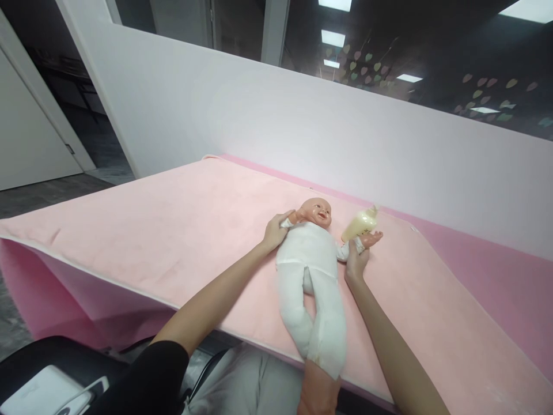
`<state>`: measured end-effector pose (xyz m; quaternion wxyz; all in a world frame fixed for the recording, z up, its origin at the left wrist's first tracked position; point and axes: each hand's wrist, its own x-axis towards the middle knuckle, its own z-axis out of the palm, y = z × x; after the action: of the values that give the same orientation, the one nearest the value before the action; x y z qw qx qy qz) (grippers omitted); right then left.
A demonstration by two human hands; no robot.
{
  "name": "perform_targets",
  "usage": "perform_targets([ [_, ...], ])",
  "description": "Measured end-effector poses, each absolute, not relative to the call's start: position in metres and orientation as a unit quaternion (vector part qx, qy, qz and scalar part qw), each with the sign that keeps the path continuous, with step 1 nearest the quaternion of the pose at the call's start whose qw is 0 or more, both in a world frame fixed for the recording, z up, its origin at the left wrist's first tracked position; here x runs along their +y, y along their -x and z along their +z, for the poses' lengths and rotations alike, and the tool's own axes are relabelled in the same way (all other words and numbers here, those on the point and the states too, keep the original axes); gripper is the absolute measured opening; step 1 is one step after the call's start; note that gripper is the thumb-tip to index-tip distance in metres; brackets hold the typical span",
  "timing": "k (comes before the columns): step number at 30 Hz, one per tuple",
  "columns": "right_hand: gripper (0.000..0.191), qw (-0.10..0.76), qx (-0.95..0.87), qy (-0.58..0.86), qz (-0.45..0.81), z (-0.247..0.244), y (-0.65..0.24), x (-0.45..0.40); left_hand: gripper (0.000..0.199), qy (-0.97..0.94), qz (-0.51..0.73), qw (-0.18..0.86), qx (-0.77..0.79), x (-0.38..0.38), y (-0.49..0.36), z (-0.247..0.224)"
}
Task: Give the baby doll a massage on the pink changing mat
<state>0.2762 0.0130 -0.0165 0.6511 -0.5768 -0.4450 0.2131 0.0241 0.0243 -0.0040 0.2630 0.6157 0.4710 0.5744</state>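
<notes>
A baby doll (309, 248) with a white cloth body lies on its back on a pink blanket (173, 219), its head toward the wall and its feet past the table's front edge. My left hand (275, 231) is closed around the doll's arm on the left side, near the wrist. On the other side, my right hand (356, 262) grips the doll's other arm by its white sleeve. Just beyond that arm lies a pale yellow bottle (359, 223) with a pump-like top, partly covered by the doll's hand.
Behind the table rises a white partition (259, 121) with dark glass above it. A black chair (56, 351) at the lower left carries a white device (45, 392). Darker pink cloth (488, 248) shows under the blanket at the right.
</notes>
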Motion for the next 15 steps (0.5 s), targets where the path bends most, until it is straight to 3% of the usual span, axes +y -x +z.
perform_targets([
  [5, 0.05, 0.537, -0.576, 0.581, 0.206, -0.008, -0.264, -0.003, 0.069, -0.715, 0.482, 0.162, 0.48, 0.014, -0.029, 0.0],
  [15, 0.053, 0.521, -0.578, 0.592, 0.209, -0.003, -0.263, -0.007, 0.066, -0.696, 0.498, 0.182, 0.485, 0.016, -0.026, -0.001],
])
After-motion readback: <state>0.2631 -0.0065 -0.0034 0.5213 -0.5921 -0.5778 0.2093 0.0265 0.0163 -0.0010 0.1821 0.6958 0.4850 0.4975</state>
